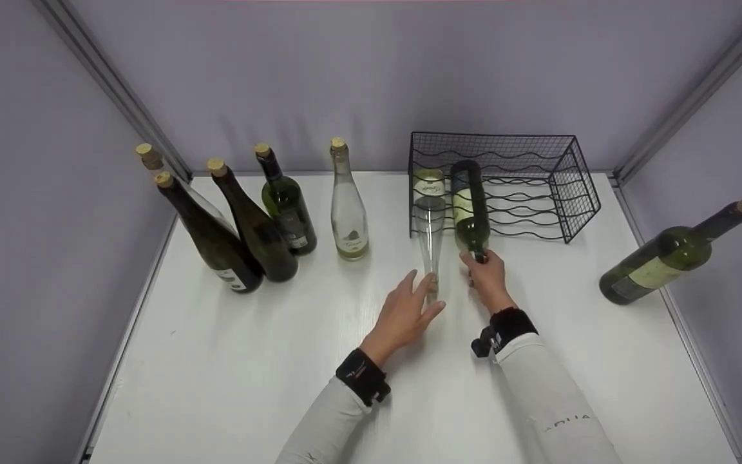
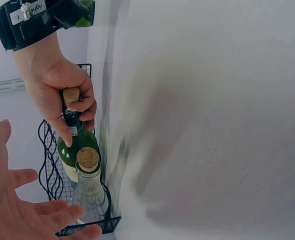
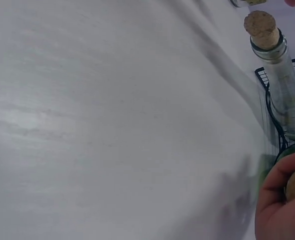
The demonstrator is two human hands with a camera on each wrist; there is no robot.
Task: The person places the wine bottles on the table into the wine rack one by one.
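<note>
My right hand [image 1: 488,278] grips the neck of a green wine bottle [image 1: 471,209], which lies in the black wire rack [image 1: 525,233] with its corked end toward me. Fingers curl round the neck just below the cork [image 2: 71,95]. To its left in the rack lies a clear glass bottle [image 1: 431,216], its cork [image 2: 88,159] also pointing my way. My left hand [image 1: 403,316] is beside that bottle's neck, fingers spread and fairly straight, fingertips right at the corked end in the head view. In the left wrist view its palm and fingers are apart from the bottle.
Left of the rack stands a clear corked bottle [image 1: 349,222]. Further left are a green bottle [image 1: 289,219], two dark bottles [image 1: 261,241] and a partly hidden clear one [image 1: 207,205]. A green bottle [image 1: 657,258] stands at the right edge. Walls [image 1: 319,77] enclose the white table [image 1: 248,374].
</note>
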